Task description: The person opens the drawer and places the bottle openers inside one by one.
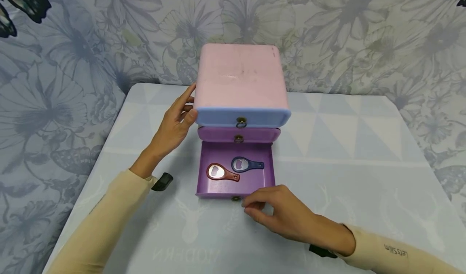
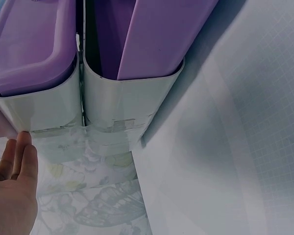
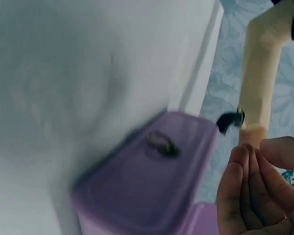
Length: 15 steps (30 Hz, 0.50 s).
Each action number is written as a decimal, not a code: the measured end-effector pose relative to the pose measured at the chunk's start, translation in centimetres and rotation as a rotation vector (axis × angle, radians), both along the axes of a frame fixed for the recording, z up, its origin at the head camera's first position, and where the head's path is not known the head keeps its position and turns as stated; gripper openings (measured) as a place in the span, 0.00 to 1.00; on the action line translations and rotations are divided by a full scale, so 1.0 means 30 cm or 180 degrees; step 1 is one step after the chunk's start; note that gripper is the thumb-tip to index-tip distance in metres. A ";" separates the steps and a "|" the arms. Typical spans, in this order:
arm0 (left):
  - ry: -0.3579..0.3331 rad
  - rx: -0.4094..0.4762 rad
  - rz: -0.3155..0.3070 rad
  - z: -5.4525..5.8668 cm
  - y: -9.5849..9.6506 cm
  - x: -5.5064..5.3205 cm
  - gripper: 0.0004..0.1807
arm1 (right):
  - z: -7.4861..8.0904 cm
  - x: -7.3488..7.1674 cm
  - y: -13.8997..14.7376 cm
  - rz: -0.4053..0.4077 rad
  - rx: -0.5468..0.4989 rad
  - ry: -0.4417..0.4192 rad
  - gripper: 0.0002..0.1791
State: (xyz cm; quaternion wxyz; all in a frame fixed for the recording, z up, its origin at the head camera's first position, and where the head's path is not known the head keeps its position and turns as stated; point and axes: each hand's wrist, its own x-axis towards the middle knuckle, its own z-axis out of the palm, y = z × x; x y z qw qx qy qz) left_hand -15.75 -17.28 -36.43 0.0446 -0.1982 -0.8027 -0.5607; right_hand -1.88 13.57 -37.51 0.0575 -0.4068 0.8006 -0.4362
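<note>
A small drawer cabinet (image 1: 242, 75) with a pink top stands on the table. Its bottom purple drawer (image 1: 255, 183) is pulled far out and holds a brown bottle opener (image 1: 230, 176) and a dark blue bottle opener (image 1: 251, 164). My left hand (image 1: 170, 130) rests on the cabinet's left side, its fingers fairly straight. Close to the drawer's front right corner is my right hand (image 1: 287, 215), with loosely bent fingers and nothing in them. In the right wrist view, the drawer's ring pull (image 3: 161, 143) hangs apart from these fingers.
Above the bottom drawer, a purple middle drawer (image 1: 218, 134) sticks out slightly, under a blue-fronted top drawer (image 1: 218, 117). The pale patterned table (image 1: 346, 193) reaches back to a wall covered in flowered cloth (image 1: 346, 43).
</note>
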 end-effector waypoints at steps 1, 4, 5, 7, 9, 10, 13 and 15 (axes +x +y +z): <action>0.0011 0.0001 0.0004 0.002 0.000 -0.002 0.40 | -0.004 0.010 -0.002 0.0008 0.0014 -0.0062 0.08; 0.0028 -0.0003 0.0032 0.010 -0.002 -0.010 0.41 | -0.022 0.030 -0.006 -0.0054 0.0132 -0.0304 0.07; 0.0028 -0.0001 0.0041 0.013 -0.003 -0.012 0.42 | -0.031 0.035 -0.006 -0.0088 0.0174 -0.0402 0.07; 0.0019 -0.0005 0.0055 0.017 -0.003 -0.015 0.42 | -0.053 0.041 -0.006 -0.0161 0.0252 -0.0652 0.09; 0.0001 0.0006 0.0056 0.016 -0.004 -0.016 0.43 | -0.078 0.047 -0.006 -0.0223 0.0308 -0.0922 0.12; -0.0013 0.0019 0.0046 0.015 -0.003 -0.015 0.43 | -0.091 0.050 -0.006 -0.0248 0.0331 -0.1040 0.13; -0.0069 0.0021 0.0022 0.006 -0.002 -0.009 0.42 | -0.125 0.059 -0.007 -0.0308 0.0367 -0.1347 0.17; -0.0097 0.0021 0.0009 -0.001 -0.002 -0.005 0.42 | -0.142 0.063 -0.010 -0.0347 0.0379 -0.1461 0.19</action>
